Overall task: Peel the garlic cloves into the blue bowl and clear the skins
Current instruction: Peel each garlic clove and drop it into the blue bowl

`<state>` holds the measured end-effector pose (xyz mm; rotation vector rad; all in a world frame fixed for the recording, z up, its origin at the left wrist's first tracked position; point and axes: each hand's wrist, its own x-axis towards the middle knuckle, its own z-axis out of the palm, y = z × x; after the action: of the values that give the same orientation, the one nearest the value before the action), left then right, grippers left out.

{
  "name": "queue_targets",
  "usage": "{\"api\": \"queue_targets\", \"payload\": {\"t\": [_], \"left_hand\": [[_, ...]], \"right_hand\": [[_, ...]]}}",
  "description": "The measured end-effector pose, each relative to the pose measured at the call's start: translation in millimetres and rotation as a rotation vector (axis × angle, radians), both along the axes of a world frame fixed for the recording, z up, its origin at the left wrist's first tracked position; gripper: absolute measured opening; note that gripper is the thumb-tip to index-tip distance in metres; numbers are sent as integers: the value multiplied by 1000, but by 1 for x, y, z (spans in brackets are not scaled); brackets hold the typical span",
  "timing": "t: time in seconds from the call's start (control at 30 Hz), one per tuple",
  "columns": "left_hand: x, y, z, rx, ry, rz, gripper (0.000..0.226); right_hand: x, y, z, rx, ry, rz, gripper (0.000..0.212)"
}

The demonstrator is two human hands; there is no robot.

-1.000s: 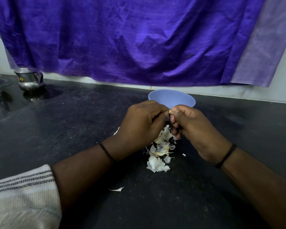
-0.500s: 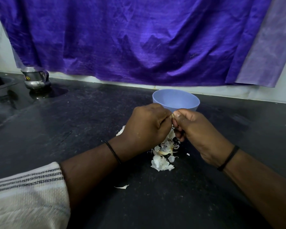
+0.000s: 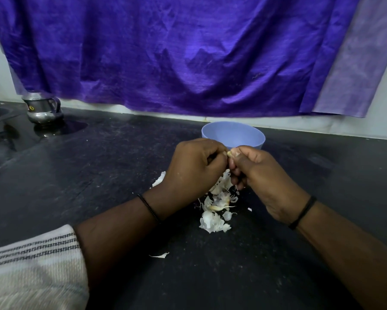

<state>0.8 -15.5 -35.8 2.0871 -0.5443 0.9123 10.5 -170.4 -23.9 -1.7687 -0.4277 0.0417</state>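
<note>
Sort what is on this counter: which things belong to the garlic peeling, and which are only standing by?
In the job:
- garlic clove, pinched between left hand and right hand
- blue bowl, just behind the hands
- garlic skins, piled on the black counter below the hands

Standing by:
- steel jug, far left
- purple cloth, hung behind

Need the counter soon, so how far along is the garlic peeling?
Several cloves look peeled: a pile of skins lies on the counter. The left hand and right hand pinch one clove near the blue bowl. Skins remain uncleared.
</note>
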Motion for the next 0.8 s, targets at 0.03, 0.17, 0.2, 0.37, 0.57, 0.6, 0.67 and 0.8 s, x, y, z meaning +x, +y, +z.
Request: {"api": "queue_targets", "payload": {"t": [0.03,0.17,0.2,0.37,0.57,0.6,0.67,0.8], "left_hand": [[0,-1,0,-27,36,-22,19],[1,0,-3,-256,237,-162,15],[1,1,-3,-317,279,-189,15],[0,2,-1,-486,357,-255,13],[-2,3,3,-623,471,-299,11],[-2,4,3,-621,493,-314,11],[-2,7,4,-600,512,-327,11],[-3,9,6,-559,520,-361,12]], "right_hand": [[1,-1,0,15,-1,-5,35],[4,-2,-3,59,-10,-1,29],[4,-3,-3,72,-13,9,28],[6,-4,-4,102,-55,11,20],[6,-7,-6,93,-72,20,9],[6,-8,-5,94,-77,22,8],[7,-9,-3,85,-94,21,8],[7,-11,-2,86,-89,31,9]]}}
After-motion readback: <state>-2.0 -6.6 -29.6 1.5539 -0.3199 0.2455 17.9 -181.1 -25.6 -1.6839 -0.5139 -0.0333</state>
